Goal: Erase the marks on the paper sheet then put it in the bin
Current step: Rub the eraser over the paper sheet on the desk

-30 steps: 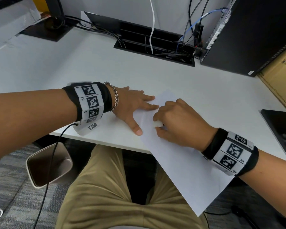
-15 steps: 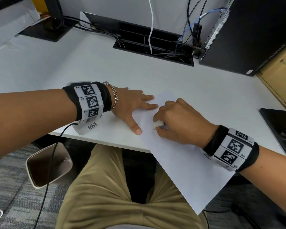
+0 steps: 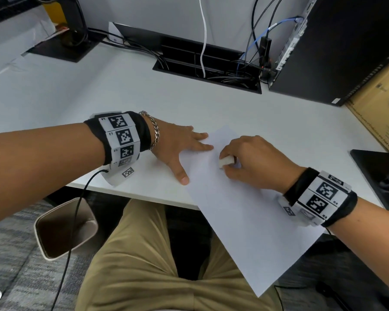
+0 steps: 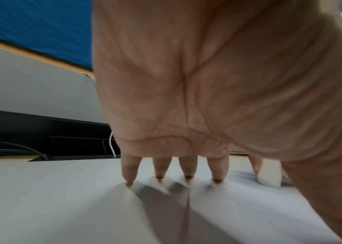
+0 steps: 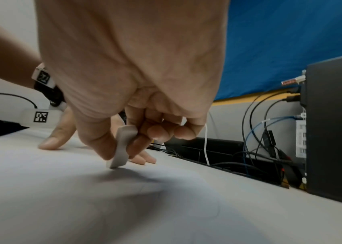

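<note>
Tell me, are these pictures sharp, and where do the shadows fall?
Head view: mostly sharp, wide-angle bending the desk edges. Left wrist view: the left hand looms huge and soft, its fingers casting dark shadows on the paper sheet. Right wrist view: the right hand pinches the eraser, with a blurred shadow beneath.

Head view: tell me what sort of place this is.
Probably an office workstation: a white desk with a cable tray full of wires, a black computer tower at the back right, and a small bin on grey carpet beside the seated person.
</note>
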`<state>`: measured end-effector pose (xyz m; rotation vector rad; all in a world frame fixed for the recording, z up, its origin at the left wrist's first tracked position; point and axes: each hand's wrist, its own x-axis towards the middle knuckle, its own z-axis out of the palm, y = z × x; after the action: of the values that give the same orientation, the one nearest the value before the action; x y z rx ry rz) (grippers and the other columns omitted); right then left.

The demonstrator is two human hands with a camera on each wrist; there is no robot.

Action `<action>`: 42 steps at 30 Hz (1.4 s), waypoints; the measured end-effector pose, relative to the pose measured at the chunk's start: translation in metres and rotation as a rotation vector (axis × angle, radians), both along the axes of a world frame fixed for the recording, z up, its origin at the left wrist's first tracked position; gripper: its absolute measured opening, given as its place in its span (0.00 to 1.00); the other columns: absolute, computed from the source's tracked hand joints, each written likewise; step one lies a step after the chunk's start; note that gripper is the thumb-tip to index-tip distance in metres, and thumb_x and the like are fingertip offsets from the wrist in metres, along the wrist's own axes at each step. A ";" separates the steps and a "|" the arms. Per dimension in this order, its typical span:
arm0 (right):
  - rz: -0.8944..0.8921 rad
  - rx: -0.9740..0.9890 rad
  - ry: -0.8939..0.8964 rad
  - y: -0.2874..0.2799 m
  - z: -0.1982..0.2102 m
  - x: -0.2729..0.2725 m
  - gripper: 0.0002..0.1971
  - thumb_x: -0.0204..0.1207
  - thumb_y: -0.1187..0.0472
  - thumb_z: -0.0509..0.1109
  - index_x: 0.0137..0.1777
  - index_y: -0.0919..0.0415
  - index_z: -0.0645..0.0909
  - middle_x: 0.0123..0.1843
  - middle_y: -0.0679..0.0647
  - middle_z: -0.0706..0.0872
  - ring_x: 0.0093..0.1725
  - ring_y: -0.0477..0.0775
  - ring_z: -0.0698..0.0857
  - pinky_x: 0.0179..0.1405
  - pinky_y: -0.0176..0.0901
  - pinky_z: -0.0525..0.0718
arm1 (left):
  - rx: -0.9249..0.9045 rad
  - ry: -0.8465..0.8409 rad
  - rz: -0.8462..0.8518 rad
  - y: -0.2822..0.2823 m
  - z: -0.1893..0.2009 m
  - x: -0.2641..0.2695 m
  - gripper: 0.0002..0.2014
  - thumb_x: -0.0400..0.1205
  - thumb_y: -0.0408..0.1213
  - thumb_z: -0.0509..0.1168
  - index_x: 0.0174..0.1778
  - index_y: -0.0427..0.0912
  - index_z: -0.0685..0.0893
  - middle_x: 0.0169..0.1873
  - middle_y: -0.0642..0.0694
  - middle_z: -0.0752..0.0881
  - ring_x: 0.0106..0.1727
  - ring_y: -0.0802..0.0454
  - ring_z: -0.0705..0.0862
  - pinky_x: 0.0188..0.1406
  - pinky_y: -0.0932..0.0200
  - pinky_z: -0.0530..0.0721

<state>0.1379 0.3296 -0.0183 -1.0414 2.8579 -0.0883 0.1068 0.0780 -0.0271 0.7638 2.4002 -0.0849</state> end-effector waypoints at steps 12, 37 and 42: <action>0.020 0.059 -0.001 -0.003 0.000 0.008 0.13 0.76 0.47 0.68 0.56 0.47 0.86 0.43 0.41 0.86 0.47 0.48 0.81 0.54 0.47 0.78 | -0.067 0.021 0.035 0.015 0.000 0.011 0.62 0.65 0.86 0.66 0.86 0.78 0.33 0.88 0.60 0.26 0.91 0.39 0.31 0.87 0.22 0.42; 0.077 -0.012 -0.022 -0.021 -0.005 0.007 0.10 0.75 0.47 0.71 0.54 0.46 0.88 0.33 0.35 0.76 0.43 0.45 0.78 0.54 0.47 0.76 | -0.079 0.033 0.078 0.016 -0.001 0.014 0.62 0.62 0.87 0.68 0.81 0.85 0.30 0.89 0.59 0.27 0.92 0.37 0.33 0.85 0.19 0.48; 0.049 -0.025 0.032 -0.020 -0.009 0.003 0.12 0.76 0.47 0.69 0.55 0.47 0.88 0.38 0.38 0.81 0.45 0.46 0.77 0.51 0.46 0.72 | -0.087 0.034 0.078 0.016 -0.001 0.013 0.63 0.62 0.87 0.68 0.82 0.84 0.30 0.89 0.60 0.27 0.92 0.37 0.33 0.86 0.19 0.49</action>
<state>0.1406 0.3091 -0.0270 -1.1263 2.8647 -0.1048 0.1202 0.0937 -0.0284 0.6323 2.4387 -0.1710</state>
